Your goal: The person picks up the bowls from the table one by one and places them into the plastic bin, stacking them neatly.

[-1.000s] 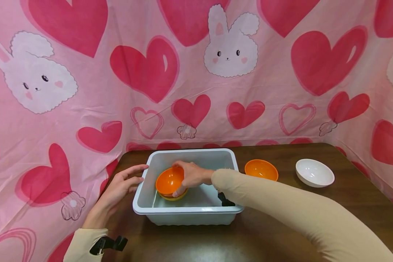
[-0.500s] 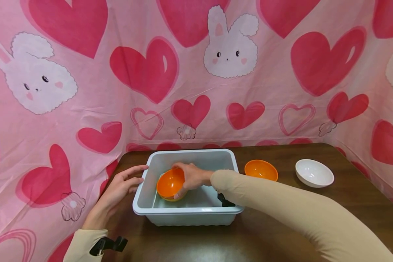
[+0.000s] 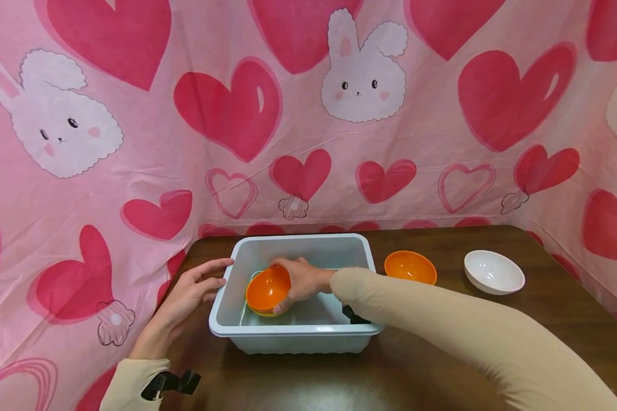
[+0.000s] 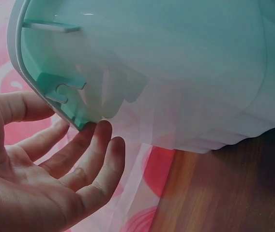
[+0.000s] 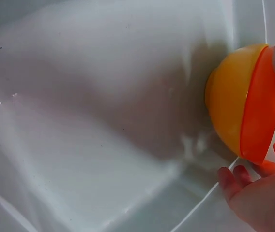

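Observation:
In the head view my right hand (image 3: 302,281) reaches into the grey plastic basin (image 3: 298,330) and grips an orange bowl (image 3: 266,290) by its rim, thumb on the near side and fingers on the far side. This bowl sits nested in a yellow bowl (image 5: 229,94), whose outer wall shows in the right wrist view. The right hand (image 5: 268,193) appears there at the picture's edge, fingertips at the orange rim. My left hand (image 3: 192,292) is at the basin's left side, relaxed fingers touching the rim and outer wall, as the left wrist view shows with the hand (image 4: 55,164) close up.
Right of the basin, another orange bowl (image 3: 410,266) stands on the dark wooden table (image 3: 442,354). Farther right is a white bowl (image 3: 493,272). A pink cloth (image 3: 298,131) with hearts and rabbits hangs behind and beside the table.
My right hand has lowered the orange bowl slightly into the yellow one, shifting it a little towards the right. The left hand and the basin have stayed in place.

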Tool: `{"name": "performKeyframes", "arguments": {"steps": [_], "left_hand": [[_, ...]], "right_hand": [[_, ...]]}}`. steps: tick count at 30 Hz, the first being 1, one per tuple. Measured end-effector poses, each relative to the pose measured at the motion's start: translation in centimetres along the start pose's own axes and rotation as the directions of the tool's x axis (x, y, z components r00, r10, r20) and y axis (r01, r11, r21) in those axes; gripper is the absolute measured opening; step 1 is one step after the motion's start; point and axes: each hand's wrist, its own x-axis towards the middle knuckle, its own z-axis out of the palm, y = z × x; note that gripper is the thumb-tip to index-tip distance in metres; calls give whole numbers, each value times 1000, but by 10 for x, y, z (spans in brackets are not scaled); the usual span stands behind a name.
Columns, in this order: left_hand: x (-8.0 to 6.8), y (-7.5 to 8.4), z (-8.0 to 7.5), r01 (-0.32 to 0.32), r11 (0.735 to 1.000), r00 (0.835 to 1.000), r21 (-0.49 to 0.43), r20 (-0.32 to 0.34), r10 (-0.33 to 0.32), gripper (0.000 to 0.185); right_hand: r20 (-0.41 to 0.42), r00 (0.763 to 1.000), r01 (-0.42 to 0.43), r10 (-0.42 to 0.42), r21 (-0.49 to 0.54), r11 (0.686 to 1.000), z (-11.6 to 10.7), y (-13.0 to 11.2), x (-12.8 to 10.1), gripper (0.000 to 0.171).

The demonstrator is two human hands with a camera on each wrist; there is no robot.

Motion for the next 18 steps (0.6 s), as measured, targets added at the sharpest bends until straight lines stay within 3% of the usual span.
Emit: {"name": "performKeyframes", "arguments": {"steps": [5,13,18], "left_hand": [[0,1,0,4,1000,1000,-3,2,-4,52],[0,2,-1,-14,1000,1000,-7,-1,14,51],[-1,1,0,-19,1000,1000,-25,10,19,50]], "right_hand": [[-5,1000,26,-26,-53,998,0,-3,-2,97],[-9,999,45,-49,-251,967,-1,-9,-1,101],[-16,998,50,-55,-236,970,0,-8,0,101]]}}
